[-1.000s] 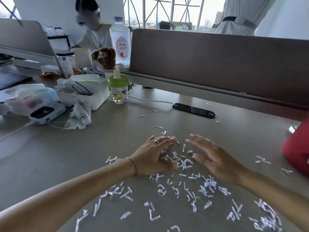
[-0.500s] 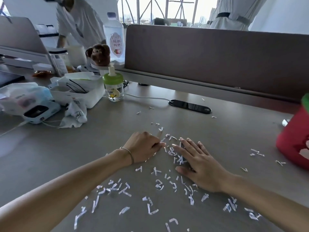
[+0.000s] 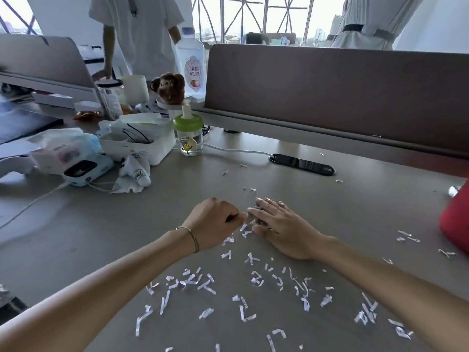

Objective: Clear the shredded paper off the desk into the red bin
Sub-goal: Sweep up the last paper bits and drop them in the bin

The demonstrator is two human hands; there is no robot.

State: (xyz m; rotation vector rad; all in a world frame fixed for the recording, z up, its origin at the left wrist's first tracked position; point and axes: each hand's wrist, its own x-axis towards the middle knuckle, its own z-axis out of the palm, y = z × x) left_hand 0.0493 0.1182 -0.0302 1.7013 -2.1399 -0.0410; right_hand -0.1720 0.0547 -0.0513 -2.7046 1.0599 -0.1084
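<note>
Curling left hand (image 3: 215,223) round shredded paper (image 3: 243,231) on desk (image 3: 368,199) — right hand (image 3: 281,228) flat, fingers straight.

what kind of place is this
Most likely a shared office: a desk with a partition screen along its far edge, a built-in cable port, and personal clutter such as a water bottle.

Grey desk (image 3: 355,199) strewn with shredded paper (image 3: 203,283), red bin (image 3: 456,219) at right edge, white tray (image 3: 152,153)
</note>
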